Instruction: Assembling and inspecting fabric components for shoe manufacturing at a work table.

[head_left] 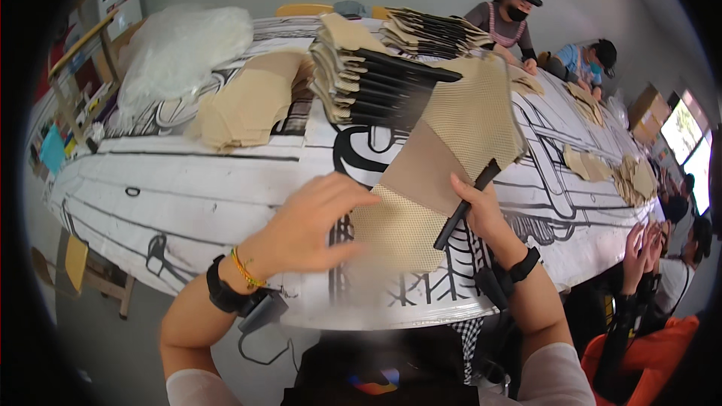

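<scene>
A beige mesh fabric piece [398, 229] with a smooth taupe band across its middle is held above the table in front of me. A black strip [456, 223] runs along its right edge. My right hand [485, 214] grips that edge, its thumb on top by the strip and the other fingers mostly hidden. My left hand [312, 222] hovers at the piece's left side, thumb and fingers apart and somewhat blurred, holding nothing that I can see. Just beyond lies a stack of similar beige pieces with black strips [376, 79].
The table [188, 203] has a black-and-white line-drawn cover. Beige pieces [252, 98] and a clear plastic bag [188, 49] lie at the far left. Another black-edged stack [429, 34] is at the back. Co-workers sit along the right side, one person's hands [643, 248] nearby.
</scene>
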Tool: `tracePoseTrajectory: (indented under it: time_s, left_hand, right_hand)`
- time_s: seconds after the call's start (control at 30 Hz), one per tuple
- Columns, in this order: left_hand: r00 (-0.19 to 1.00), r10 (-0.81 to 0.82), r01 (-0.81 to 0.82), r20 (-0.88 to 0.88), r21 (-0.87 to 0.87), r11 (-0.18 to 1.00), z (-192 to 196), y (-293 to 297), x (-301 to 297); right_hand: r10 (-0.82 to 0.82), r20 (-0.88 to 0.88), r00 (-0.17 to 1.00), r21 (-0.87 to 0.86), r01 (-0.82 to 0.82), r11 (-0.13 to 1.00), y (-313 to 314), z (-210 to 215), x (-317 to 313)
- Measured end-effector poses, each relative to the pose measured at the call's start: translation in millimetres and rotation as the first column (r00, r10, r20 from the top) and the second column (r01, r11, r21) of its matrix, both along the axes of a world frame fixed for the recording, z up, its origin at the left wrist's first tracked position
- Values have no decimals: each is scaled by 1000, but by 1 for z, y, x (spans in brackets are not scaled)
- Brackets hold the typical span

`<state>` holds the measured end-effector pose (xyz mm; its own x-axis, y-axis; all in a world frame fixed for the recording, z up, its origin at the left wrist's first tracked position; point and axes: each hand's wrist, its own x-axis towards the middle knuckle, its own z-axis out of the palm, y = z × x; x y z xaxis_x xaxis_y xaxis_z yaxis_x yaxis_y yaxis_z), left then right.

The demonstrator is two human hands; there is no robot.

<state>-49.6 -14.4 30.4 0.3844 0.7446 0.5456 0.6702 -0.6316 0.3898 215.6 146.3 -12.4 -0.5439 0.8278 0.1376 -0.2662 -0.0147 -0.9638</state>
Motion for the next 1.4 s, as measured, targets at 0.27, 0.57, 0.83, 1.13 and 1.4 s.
tracePoseTrajectory:
  time_s: [0.27, 0.57, 0.83, 1.13, 1.4]
  left_hand:
    - [983, -84, 71, -164, -81, 994, 0, 3, 0]
    - [980, -25, 48, -195, 111, 993, 6, -3, 3]
    - [900, -139, 253, -413, 234, 939, -3, -2, 11]
    - [996, 11, -2, 84, -105, 994, -18, -3, 16]
    - [560, 341, 155, 755, -500, 852, -26, -1, 15]
  right_hand:
    - [73, -115, 991, -240, -99, 966, 7, 6, 3]
    - [195, -129, 972, -301, -226, 927, 5, 6, 1]
    - [229, -106, 968, -282, -251, 926, 0, 1, -2]
    - [149, 309, 939, 43, -170, 984, -25, 4, 1]
    - [157, 364, 918, 139, -220, 966, -24, 4, 14]
